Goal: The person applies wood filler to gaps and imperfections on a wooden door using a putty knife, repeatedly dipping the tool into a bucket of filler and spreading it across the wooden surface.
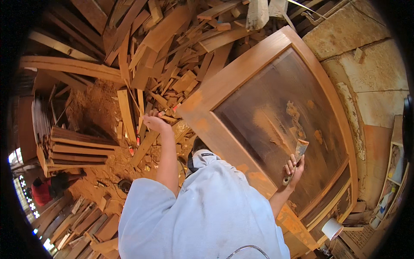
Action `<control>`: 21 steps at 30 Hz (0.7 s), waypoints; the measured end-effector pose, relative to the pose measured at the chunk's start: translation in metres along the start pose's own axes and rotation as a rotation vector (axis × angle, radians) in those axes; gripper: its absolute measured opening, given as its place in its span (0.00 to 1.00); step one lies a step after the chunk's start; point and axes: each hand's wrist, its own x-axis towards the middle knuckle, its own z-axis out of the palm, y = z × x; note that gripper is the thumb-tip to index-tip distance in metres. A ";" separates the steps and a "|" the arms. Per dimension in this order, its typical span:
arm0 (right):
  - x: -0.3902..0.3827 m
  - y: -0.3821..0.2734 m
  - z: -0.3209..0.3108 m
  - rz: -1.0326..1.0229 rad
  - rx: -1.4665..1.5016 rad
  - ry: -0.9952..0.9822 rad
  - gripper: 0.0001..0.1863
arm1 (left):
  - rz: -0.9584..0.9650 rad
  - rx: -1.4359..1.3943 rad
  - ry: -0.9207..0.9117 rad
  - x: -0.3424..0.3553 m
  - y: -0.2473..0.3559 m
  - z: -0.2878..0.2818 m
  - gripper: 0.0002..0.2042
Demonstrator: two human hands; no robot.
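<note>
Right hand (294, 169) clamped on a putty knife (296, 156), blade flat on the door's (241, 82) dark panel (267, 103) near its lower right corner. Left hand (156, 123) resting on the door's left corner, fingers loosely curled. Possible gouge if blade tips on edge; possible slip of the leaning door. Filler colour hard to judge. Door's foot cut off; scrap wood (164, 52) beyond jumbled.

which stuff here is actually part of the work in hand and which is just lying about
In use:
right hand gripping a putty knife
wooden door panel with filler patches
left hand by the door's corner

Lying about:
offcut pile
stacked slats
white tape roll
</note>
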 end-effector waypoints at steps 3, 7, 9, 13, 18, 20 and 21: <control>0.005 0.018 0.032 0.033 -0.065 -0.038 0.14 | -0.078 0.041 -0.029 0.033 -0.052 -0.035 0.25; 0.010 0.027 0.064 0.021 -0.167 -0.064 0.15 | 0.081 0.423 0.149 -0.043 -0.084 0.015 0.29; 0.008 0.033 0.075 0.035 -0.206 -0.048 0.16 | 0.152 0.401 -0.047 -0.068 -0.072 0.033 0.30; 0.006 0.051 0.065 0.069 -0.406 -0.102 0.16 | 0.168 0.406 -0.105 -0.077 -0.056 0.033 0.30; 0.038 0.121 0.103 0.204 -1.166 -0.242 0.14 | 0.203 0.320 -0.101 -0.060 -0.074 0.024 0.34; 0.079 0.142 0.091 0.212 -1.308 -0.422 0.09 | 0.116 0.352 -0.139 -0.077 -0.052 0.025 0.37; 0.098 0.148 0.093 0.246 -1.399 -0.476 0.08 | 0.063 0.392 -0.235 -0.080 -0.045 0.028 0.37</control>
